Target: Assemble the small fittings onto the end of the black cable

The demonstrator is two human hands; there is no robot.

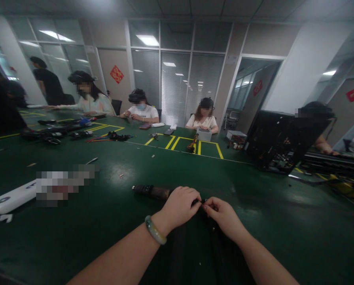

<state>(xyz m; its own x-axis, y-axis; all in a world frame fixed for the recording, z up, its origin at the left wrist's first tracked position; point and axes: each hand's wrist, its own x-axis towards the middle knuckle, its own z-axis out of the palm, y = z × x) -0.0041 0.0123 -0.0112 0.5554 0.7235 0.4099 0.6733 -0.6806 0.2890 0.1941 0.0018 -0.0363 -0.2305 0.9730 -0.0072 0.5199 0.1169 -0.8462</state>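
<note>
A dark rod-shaped tool point(159, 192) lies near the middle of the green table, with a black ribbed end and a small metal tip at its left. My left hand point(181, 204), with a green bangle at the wrist, is closed over its right part. My right hand point(221, 213) pinches its thumb and fingers together close to my left fingertips, by a small dark part. What exactly sits between those fingertips is too small to name. Below the hands, dark narrow shapes run toward me, partly hidden by the right hand.
On the left lies a white power strip point(12, 196), partly blurred out. Cables and black parts point(114, 136) lie farther back. A clear box point(204, 134) stands before a seated person. To the right are a black computer case point(271, 142) and another person. Several people sit across the table point(141, 154).
</note>
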